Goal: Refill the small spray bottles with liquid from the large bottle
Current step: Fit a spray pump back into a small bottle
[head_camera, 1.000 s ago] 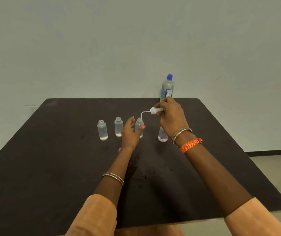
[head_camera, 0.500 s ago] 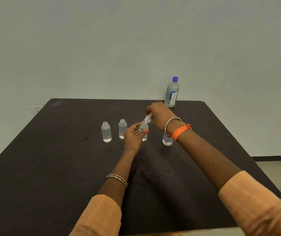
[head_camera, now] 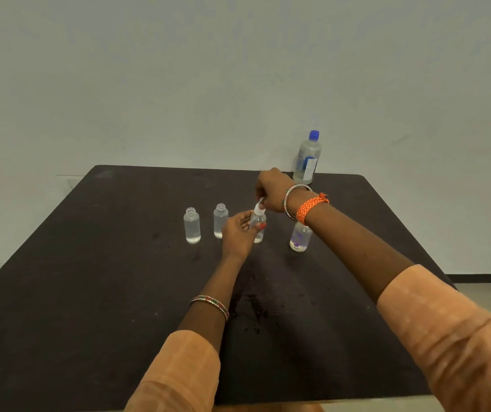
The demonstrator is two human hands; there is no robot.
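Several small clear spray bottles stand in a row on the dark table (head_camera: 89, 292). The two at the left (head_camera: 192, 226) (head_camera: 220, 220) have bare threaded necks. My left hand (head_camera: 238, 233) grips the third bottle (head_camera: 259, 221) around its body. My right hand (head_camera: 272, 188) pinches a white spray cap (head_camera: 259, 207) that sits on this bottle's neck. A fourth small bottle (head_camera: 300, 237), with a purple tint inside, stands to the right, partly behind my right wrist. The large bottle (head_camera: 307, 159) with a blue cap stands upright at the table's far edge.
Wet spots (head_camera: 253, 304) darken the tabletop between my forearms. A pale wall rises right behind the table. The table's right edge drops to a light floor (head_camera: 490, 292).
My right hand swung the spray cap with its dip tube down into the third bottle's neck. My left hand closed around that bottle. The view shifted slightly.
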